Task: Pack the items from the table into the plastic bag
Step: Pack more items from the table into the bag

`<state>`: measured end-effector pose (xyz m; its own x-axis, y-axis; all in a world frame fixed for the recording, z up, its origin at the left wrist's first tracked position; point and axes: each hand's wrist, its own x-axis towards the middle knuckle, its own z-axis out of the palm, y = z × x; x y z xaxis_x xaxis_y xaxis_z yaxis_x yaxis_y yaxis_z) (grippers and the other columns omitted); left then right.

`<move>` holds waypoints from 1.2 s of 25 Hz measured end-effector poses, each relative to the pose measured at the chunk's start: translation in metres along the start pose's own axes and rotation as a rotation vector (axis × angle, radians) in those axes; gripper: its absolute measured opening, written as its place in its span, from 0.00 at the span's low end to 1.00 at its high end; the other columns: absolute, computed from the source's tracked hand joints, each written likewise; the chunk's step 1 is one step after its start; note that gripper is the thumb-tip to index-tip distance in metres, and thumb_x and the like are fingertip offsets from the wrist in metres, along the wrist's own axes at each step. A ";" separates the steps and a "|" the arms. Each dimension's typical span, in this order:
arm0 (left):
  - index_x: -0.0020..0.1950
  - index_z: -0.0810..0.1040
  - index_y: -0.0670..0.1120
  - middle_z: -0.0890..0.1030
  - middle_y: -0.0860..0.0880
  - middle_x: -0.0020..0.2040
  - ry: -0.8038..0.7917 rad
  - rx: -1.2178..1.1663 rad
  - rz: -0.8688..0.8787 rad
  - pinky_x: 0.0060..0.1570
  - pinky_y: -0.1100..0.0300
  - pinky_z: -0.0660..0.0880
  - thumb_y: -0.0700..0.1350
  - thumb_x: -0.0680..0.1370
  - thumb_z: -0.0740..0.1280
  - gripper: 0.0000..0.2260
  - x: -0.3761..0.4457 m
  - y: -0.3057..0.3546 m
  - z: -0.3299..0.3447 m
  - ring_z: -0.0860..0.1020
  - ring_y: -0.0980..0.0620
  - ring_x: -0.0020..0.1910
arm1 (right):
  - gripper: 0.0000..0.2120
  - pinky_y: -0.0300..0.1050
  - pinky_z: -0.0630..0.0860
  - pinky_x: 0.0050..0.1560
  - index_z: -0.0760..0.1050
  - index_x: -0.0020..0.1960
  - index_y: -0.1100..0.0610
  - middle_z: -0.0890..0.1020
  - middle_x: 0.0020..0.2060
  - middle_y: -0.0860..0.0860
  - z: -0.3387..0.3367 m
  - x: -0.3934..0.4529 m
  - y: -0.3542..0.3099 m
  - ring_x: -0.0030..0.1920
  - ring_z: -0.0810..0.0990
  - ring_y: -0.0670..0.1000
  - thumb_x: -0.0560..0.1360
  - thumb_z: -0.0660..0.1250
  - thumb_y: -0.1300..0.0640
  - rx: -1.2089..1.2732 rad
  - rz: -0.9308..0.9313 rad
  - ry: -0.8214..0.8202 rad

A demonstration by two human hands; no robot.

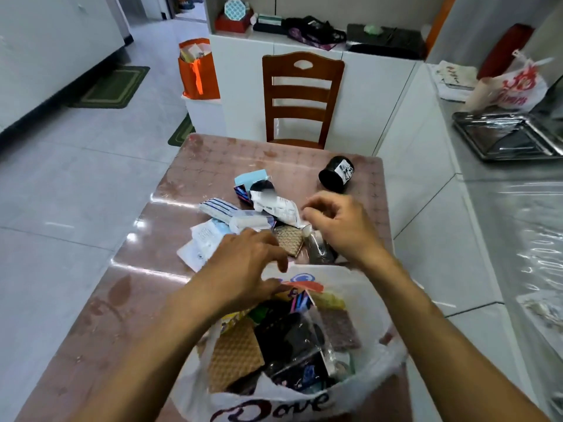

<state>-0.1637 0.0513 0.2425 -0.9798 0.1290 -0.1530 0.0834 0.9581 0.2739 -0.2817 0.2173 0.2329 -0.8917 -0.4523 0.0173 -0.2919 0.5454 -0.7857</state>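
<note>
While one white plastic bag [307, 403] sits open at the table's [128, 287] near edge, holding two wafers among dark packets, the left hand [243, 263] reaches with loose fingers over its far rim. Beyond it, the right hand [341, 226] hovers half-curled, grasping nothing, over roughly eight small packets [243, 220] mid-table. One black cup [336, 175] lies near the far right corner; the far left stays bare.

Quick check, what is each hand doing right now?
Left hand: fingers loosely curled, holding nothing visible, reaching over the far rim of the plastic bag.
Right hand: fingers curled above a small bottle; whether it grips it cannot be told.
</note>
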 end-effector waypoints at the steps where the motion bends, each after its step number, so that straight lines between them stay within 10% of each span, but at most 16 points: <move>1: 0.52 0.79 0.58 0.74 0.52 0.63 -0.133 0.060 0.068 0.56 0.51 0.71 0.60 0.73 0.67 0.12 0.023 0.005 0.014 0.71 0.49 0.62 | 0.06 0.39 0.77 0.43 0.81 0.48 0.51 0.84 0.43 0.45 -0.005 0.029 0.028 0.42 0.81 0.42 0.73 0.68 0.54 -0.089 0.071 0.072; 7: 0.53 0.80 0.52 0.81 0.49 0.50 -0.397 0.098 0.035 0.39 0.57 0.75 0.49 0.69 0.69 0.13 0.058 -0.017 0.065 0.79 0.47 0.48 | 0.44 0.59 0.73 0.59 0.64 0.65 0.50 0.75 0.61 0.58 0.037 0.088 0.221 0.59 0.74 0.63 0.53 0.72 0.39 -0.481 0.620 -0.200; 12: 0.59 0.77 0.54 0.81 0.49 0.56 -0.137 -0.093 0.075 0.47 0.52 0.77 0.45 0.76 0.65 0.13 0.039 -0.029 0.076 0.79 0.47 0.53 | 0.42 0.53 0.75 0.53 0.59 0.64 0.53 0.78 0.57 0.57 0.042 0.079 0.214 0.55 0.77 0.61 0.59 0.76 0.41 -0.408 0.629 -0.061; 17: 0.71 0.70 0.54 0.69 0.50 0.72 -0.225 -0.022 0.170 0.60 0.49 0.73 0.43 0.76 0.65 0.23 0.073 -0.003 0.081 0.72 0.45 0.65 | 0.31 0.56 0.82 0.48 0.60 0.65 0.50 0.78 0.57 0.54 -0.026 0.013 0.121 0.49 0.80 0.54 0.67 0.72 0.50 0.353 0.575 0.288; 21: 0.62 0.77 0.46 0.80 0.50 0.55 -0.284 -0.375 0.154 0.49 0.61 0.74 0.38 0.74 0.68 0.17 0.091 0.016 0.075 0.78 0.47 0.56 | 0.34 0.56 0.82 0.45 0.65 0.68 0.50 0.80 0.56 0.56 -0.018 -0.095 0.043 0.52 0.83 0.58 0.64 0.66 0.68 1.070 0.268 0.242; 26: 0.60 0.77 0.37 0.80 0.45 0.53 -0.223 -0.248 0.252 0.48 0.63 0.73 0.39 0.77 0.66 0.13 0.088 0.008 0.068 0.79 0.57 0.50 | 0.36 0.56 0.83 0.47 0.64 0.65 0.42 0.79 0.58 0.53 0.038 -0.146 0.043 0.55 0.81 0.56 0.64 0.72 0.65 0.802 0.426 0.114; 30: 0.50 0.83 0.42 0.84 0.42 0.46 -0.183 -0.075 0.244 0.40 0.60 0.69 0.34 0.72 0.67 0.10 0.089 -0.004 0.081 0.81 0.42 0.46 | 0.35 0.48 0.79 0.49 0.59 0.65 0.39 0.76 0.58 0.46 0.030 -0.165 0.062 0.54 0.78 0.50 0.63 0.72 0.46 -0.029 0.485 0.069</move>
<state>-0.2368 0.0801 0.1507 -0.8828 0.4033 -0.2409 0.2916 0.8725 0.3921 -0.1420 0.3048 0.1632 -0.9479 -0.0942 -0.3045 0.1539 0.7013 -0.6961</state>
